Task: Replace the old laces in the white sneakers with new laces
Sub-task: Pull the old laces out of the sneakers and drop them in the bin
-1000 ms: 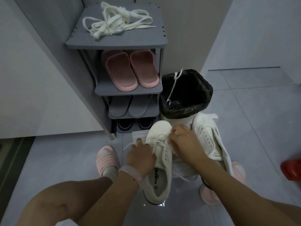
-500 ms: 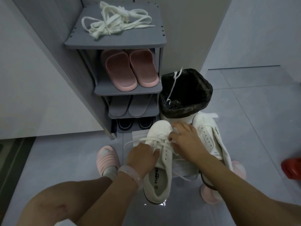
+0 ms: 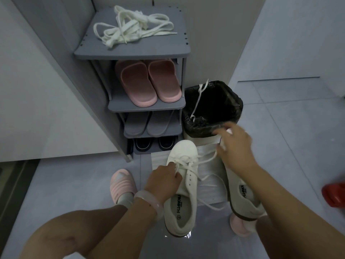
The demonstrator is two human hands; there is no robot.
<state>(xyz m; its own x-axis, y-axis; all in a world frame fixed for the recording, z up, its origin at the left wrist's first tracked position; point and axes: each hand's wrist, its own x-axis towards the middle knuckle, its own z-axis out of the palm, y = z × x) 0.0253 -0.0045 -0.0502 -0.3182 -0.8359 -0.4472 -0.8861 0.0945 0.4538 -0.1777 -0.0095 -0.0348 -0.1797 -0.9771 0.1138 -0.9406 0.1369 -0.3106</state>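
A white sneaker (image 3: 183,186) lies on a clear plastic sheet (image 3: 209,186) on the floor, its old lace (image 3: 203,161) partly threaded. My left hand (image 3: 164,179) pinches the lace at the left eyelets. My right hand (image 3: 233,146) holds the lace's other end, drawn out taut to the right, near the bin's front edge. A second white sneaker (image 3: 242,195) with no lace lies to the right, partly under my right forearm. A pile of white laces (image 3: 130,28) rests on top of the grey shoe rack (image 3: 179,51).
A bin with a black bag (image 3: 229,109) stands behind the sneakers, a white lace (image 3: 197,100) hanging over its rim. The rack holds pink slippers (image 3: 147,83), grey slippers and dark shoes. My feet wear pink slippers (image 3: 122,184). A red object (image 3: 334,194) sits at far right.
My right hand has moved up and to the right from the sneaker's eyelets, pulling a length of lace out with it. My left hand stays on the shoe.
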